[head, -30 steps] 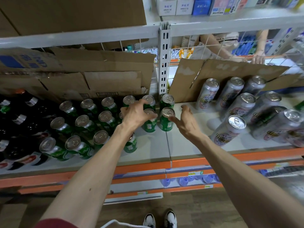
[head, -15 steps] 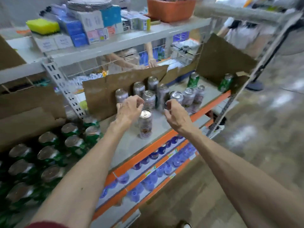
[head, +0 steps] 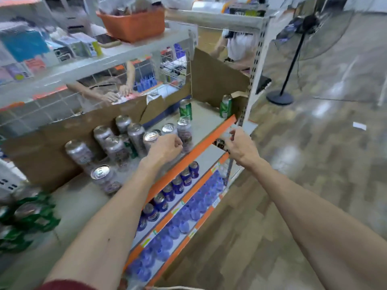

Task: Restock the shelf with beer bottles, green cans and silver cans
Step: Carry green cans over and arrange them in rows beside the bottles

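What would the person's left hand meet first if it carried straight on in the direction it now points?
Probably the silver can at the right end of the cluster: the left hand points across the shelf toward it, knuckles close. Whether they touch is unclear.

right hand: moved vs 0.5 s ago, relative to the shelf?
Yes. The right hand was over the silver cans; now it is off them to the right, at the orange shelf edge near the upright post.
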Tool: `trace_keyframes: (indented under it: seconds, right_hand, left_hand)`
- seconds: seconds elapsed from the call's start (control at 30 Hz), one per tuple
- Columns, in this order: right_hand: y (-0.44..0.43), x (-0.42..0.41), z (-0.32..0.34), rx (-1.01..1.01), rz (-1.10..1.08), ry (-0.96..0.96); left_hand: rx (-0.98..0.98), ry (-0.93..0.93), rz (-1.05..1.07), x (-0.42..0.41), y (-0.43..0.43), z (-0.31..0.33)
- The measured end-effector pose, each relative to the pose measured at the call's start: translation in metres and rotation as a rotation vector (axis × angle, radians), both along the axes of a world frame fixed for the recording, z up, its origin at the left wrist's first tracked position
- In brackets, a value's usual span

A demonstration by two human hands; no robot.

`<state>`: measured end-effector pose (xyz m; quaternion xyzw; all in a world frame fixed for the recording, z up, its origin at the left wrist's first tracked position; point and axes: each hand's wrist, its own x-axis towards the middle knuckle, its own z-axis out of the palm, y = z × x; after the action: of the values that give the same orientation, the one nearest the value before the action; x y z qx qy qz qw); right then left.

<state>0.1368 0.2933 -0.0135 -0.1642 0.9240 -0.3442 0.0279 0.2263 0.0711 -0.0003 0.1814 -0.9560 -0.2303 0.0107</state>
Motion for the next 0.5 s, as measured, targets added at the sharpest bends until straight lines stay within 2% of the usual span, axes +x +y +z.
trace_keyframes:
  seconds: [0.23, 0.5]
  right_hand:
    - [0.012, -0.059, -0.008, 0.037, 0.032, -0.007]
    - [-0.044, -0.13, -0.018, 0.067, 0.171, -0.022]
  left_hand:
    - [0.038, 0.036, -0.013, -0.06, 0.027, 0.005]
    - [0.088, 0.12, 0.042, -0.136, -0.006, 0.005]
